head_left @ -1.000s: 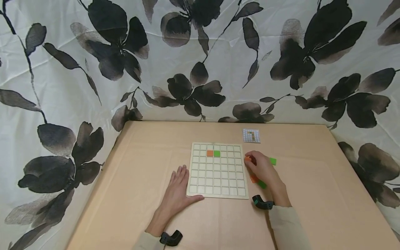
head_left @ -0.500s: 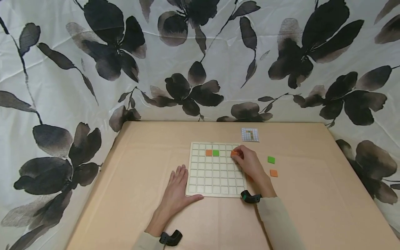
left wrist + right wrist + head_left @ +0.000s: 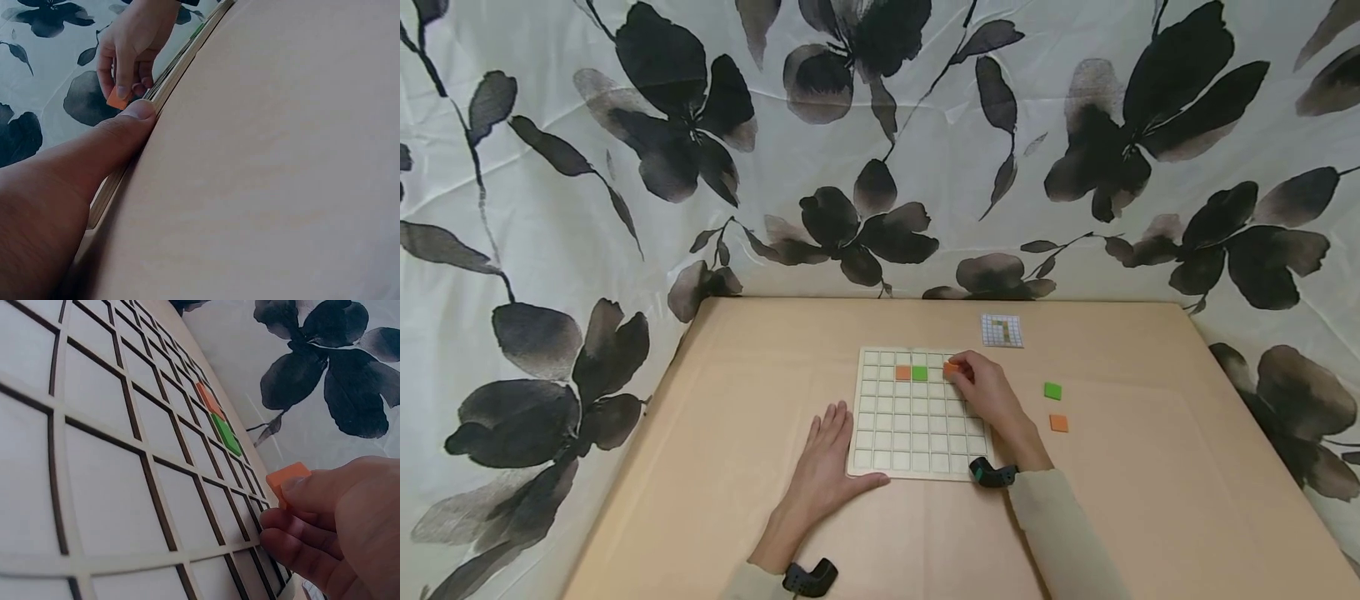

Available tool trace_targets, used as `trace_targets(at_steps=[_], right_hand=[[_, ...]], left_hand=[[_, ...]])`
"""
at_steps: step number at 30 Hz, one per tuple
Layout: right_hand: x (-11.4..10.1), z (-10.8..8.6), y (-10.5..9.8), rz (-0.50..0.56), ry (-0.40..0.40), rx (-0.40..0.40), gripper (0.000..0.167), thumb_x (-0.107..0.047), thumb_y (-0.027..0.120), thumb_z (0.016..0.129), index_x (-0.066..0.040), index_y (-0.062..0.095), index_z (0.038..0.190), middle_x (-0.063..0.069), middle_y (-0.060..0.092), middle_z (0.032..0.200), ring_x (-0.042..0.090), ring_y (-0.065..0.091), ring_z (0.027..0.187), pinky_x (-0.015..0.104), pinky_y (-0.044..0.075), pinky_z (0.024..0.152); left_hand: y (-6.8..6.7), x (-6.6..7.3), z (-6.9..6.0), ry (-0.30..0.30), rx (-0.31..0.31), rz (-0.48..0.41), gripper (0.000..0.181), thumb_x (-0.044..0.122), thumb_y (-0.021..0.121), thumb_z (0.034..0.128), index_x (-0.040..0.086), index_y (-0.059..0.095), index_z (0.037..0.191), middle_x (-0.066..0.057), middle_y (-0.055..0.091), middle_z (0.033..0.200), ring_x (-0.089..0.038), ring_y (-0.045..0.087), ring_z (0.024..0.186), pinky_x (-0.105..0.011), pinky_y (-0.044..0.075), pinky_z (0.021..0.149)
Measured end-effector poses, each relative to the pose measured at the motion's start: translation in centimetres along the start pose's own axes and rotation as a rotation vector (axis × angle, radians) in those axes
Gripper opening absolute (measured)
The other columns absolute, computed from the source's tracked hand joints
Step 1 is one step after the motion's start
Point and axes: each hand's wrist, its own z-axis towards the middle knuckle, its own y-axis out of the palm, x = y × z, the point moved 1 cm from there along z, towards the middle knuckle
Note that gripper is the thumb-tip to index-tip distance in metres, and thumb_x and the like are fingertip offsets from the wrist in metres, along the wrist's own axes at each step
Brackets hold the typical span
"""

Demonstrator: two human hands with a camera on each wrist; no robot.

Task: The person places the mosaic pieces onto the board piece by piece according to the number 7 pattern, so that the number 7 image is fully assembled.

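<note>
My right hand point(image 3: 992, 393) pinches an orange square tile point(image 3: 287, 477) between thumb and fingers, just above the upper right part of a white grid board point(image 3: 891, 442). Set side by side in the board's second row are another orange tile point(image 3: 903, 373) and a green tile point(image 3: 919, 373). Along the board's left edge lies my left hand point(image 3: 820, 475), fingers straight and thumb stretched to the lower edge. In the left wrist view, the left thumb point(image 3: 139, 110) touches the board's rim.
Right of the board, a loose green tile point(image 3: 1052, 391) and a loose orange tile point(image 3: 1058, 423) lie on the table point(image 3: 1150, 467). A small pattern card point(image 3: 1002, 331) sits behind the board's right corner. A floral cloth point(image 3: 970, 167) hangs behind the table.
My right hand has carried the orange tile leftward from beside the board to over its upper right cells, uncovering the loose tiles on the table. The left hand has stayed in place.
</note>
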Motion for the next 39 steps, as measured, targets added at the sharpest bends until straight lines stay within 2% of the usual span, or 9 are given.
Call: trace_targets(at_steps=[7, 13, 21, 29, 39], right_hand=[[-0.1, 0.2, 0.7, 0.005, -0.005, -0.012, 0.028, -0.022, 0.064, 0.099, -0.007, 0.065, 0.122, 0.007, 0.069, 0.102, 0.018, 0.059, 0.085, 0.032, 0.054, 0.075], [-0.2, 0.3, 1.1, 0.015, -0.002, -0.004, 0.023, -0.021, 0.066, 0.098, -0.008, 0.065, 0.117, 0.006, 0.069, 0.097, 0.019, 0.057, 0.08, 0.029, 0.051, 0.07], [-0.3, 0.2, 2.1, -0.033, -0.024, 0.026, 0.02, -0.022, 0.067, 0.097, -0.009, 0.068, 0.112, 0.003, 0.064, 0.088, 0.017, 0.053, 0.076, 0.026, 0.046, 0.064], [-0.9, -0.2, 2.8, -0.076, -0.016, 0.048, 0.02, -0.019, 0.068, 0.097, -0.008, 0.07, 0.112, 0.004, 0.061, 0.088, 0.017, 0.052, 0.078, 0.027, 0.045, 0.065], [-1.9, -1.4, 3.3, -0.129, -0.03, 0.062, 0.023, -0.018, 0.067, 0.097, -0.005, 0.073, 0.115, 0.006, 0.064, 0.096, 0.016, 0.055, 0.078, 0.028, 0.049, 0.067]], left_hand=[[0.2, -0.1, 0.0, -0.011, -0.024, 0.007, 0.121, 0.078, 0.068, 0.0724, -0.004, 0.033, 0.154, -0.02, 0.022, 0.165, -0.032, 0.016, 0.157, -0.047, 0.011, 0.131], [0.2, -0.2, -0.1, -0.007, -0.013, 0.009, 0.12, 0.077, 0.069, 0.0725, -0.004, 0.033, 0.154, -0.02, 0.023, 0.165, -0.032, 0.016, 0.156, -0.047, 0.011, 0.131], [0.3, -0.6, -0.3, 0.013, 0.005, 0.018, 0.119, 0.077, 0.069, 0.0723, -0.004, 0.035, 0.153, -0.02, 0.025, 0.165, -0.033, 0.019, 0.156, -0.047, 0.014, 0.13], [0.1, -1.1, -0.7, 0.029, 0.004, 0.016, 0.12, 0.079, 0.068, 0.0715, -0.004, 0.036, 0.153, -0.019, 0.026, 0.164, -0.033, 0.02, 0.156, -0.048, 0.016, 0.129], [-0.6, -1.7, -1.4, 0.052, -0.005, -0.001, 0.119, 0.078, 0.068, 0.0721, -0.004, 0.036, 0.152, -0.02, 0.027, 0.164, -0.034, 0.02, 0.155, -0.049, 0.015, 0.13]])
